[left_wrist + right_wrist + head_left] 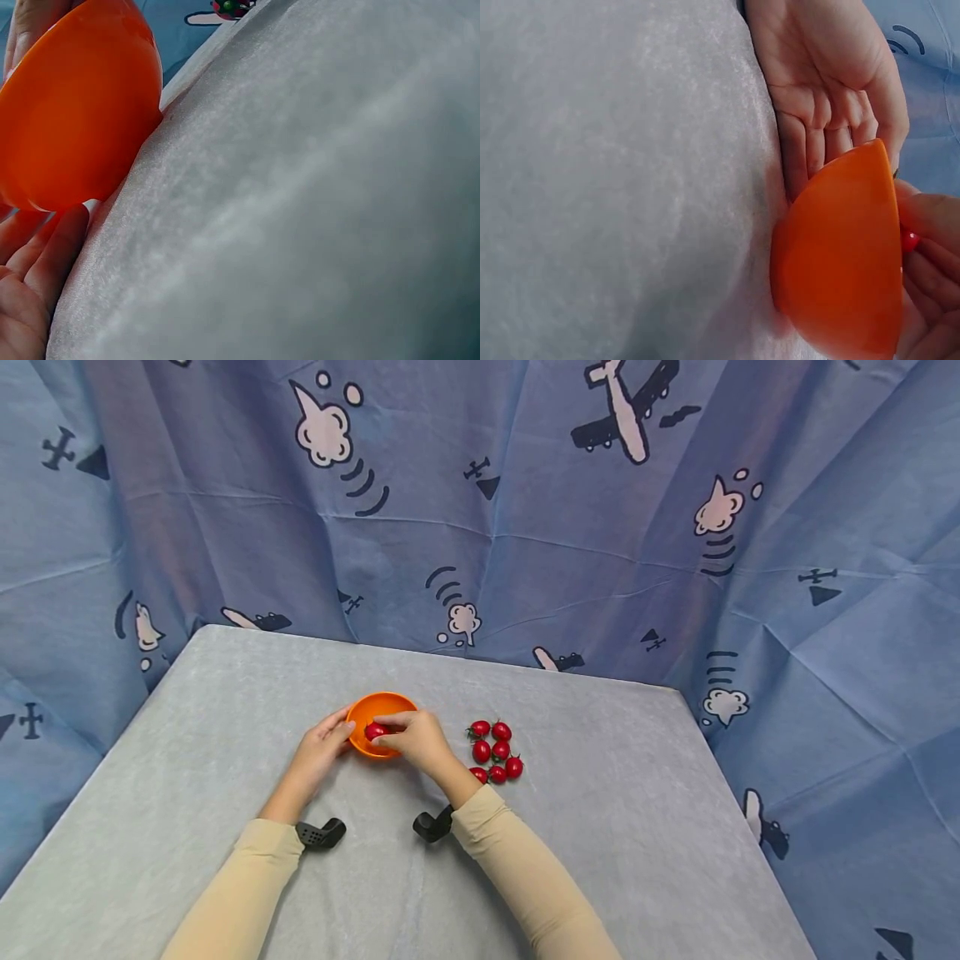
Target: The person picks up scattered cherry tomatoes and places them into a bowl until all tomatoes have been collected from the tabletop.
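Note:
An orange bowl (382, 702) stands on the cloth-covered table, left of its middle. My left hand (324, 747) holds it at the left, thumb at the rim and fingers along the outside wall; those fingers (56, 240) show under the bowl's side in the left wrist view. Over the bowl's opening, my right hand (422, 742) pinches a red cherry tomato (375, 731) between thumb and fingers. A bit of that tomato (910, 241) shows past the rim in the right wrist view. The bowl's wall hides much of the right hand in the left wrist view.
Several red cherry tomatoes (501, 750) with green stems lie in a loose cluster to the right of the bowl, beside the right forearm. A blue patterned curtain (420, 510) hangs behind the table (615, 793). Black wrist devices (321, 834) sit on both wrists.

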The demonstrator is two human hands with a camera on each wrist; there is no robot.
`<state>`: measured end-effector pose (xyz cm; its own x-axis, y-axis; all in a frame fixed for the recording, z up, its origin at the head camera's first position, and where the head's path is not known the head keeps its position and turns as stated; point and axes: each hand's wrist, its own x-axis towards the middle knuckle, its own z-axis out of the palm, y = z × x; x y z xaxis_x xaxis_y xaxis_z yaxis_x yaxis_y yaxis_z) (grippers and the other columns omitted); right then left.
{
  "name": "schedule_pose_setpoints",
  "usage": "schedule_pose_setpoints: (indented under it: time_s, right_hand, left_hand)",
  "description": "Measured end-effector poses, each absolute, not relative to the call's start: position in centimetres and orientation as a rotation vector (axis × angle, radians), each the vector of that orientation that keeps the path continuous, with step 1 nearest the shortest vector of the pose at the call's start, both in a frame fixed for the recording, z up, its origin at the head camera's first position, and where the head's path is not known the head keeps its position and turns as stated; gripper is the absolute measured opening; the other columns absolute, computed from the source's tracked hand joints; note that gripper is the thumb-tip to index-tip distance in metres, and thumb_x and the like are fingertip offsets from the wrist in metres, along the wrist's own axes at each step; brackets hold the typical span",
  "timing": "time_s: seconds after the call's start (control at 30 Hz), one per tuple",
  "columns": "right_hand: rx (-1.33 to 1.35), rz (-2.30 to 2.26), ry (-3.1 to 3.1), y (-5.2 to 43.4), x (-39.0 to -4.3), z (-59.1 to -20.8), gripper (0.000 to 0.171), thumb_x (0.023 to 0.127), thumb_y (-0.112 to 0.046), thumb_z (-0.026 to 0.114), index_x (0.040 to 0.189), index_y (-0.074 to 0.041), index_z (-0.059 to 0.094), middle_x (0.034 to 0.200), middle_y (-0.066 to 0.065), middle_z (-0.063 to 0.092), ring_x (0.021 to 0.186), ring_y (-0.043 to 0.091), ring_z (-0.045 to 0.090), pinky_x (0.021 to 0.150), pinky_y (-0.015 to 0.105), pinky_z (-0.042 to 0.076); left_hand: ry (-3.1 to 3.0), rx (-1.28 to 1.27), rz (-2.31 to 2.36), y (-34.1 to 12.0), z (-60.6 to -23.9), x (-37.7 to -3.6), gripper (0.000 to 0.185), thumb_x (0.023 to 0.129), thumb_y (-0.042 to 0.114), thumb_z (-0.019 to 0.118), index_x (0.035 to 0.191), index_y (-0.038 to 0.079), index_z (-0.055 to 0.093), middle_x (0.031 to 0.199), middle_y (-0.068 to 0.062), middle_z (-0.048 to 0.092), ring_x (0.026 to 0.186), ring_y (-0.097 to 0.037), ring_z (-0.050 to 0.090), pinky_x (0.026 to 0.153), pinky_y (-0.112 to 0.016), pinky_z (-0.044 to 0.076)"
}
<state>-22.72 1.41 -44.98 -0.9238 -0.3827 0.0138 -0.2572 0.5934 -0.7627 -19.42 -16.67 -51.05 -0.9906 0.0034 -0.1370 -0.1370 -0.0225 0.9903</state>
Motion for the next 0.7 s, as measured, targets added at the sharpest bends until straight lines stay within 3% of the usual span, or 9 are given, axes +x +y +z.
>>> schedule_pose_setpoints:
  time_s: [0.23, 0.47, 0.7]
  right_hand:
    - [-0.567, -1.131, 2.689, 1.1, -22.62, -44.86, 0.03, 0.082, -0.016, 0.082, 0.111, -0.008, 0.077, 0.109, 0.008, 0.076, 0.116, 0.027, 0.064, 0.107, 0.037, 0.048]
    - [-0.567, -1.075, 2.679, 1.02, -22.59, -44.92, 0.03, 0.082, -0.017, 0.082, 0.111, -0.01, 0.078, 0.11, 0.007, 0.076, 0.117, 0.026, 0.064, 0.108, 0.038, 0.046]
    - [-0.6, -1.029, 2.69, 0.96, -22.75, -45.05, 0.03, 0.082, -0.018, 0.082, 0.111, -0.011, 0.078, 0.109, 0.005, 0.077, 0.112, 0.024, 0.065, 0.103, 0.033, 0.048]
  left_hand:
    - [2.151, -0.119, 2.161, -16.69, -51.22, -19.45, 0.056, 0.105, 0.032, 0.047, 0.154, 0.008, 0.036, 0.157, -0.017, 0.04, 0.103, 0.013, 0.055, 0.088, -0.008, 0.048]
    - [2.176, -0.099, 2.174, -16.68, -51.46, -19.33, 0.061, 0.103, 0.039, 0.05, 0.153, 0.006, 0.038, 0.155, -0.02, 0.041, 0.113, 0.001, 0.058, 0.09, -0.01, 0.049]
    - [2.143, -0.14, 2.146, -16.75, -51.26, -19.53, 0.053, 0.106, 0.028, 0.045, 0.155, 0.008, 0.035, 0.158, -0.016, 0.039, 0.101, 0.015, 0.055, 0.089, -0.008, 0.048]
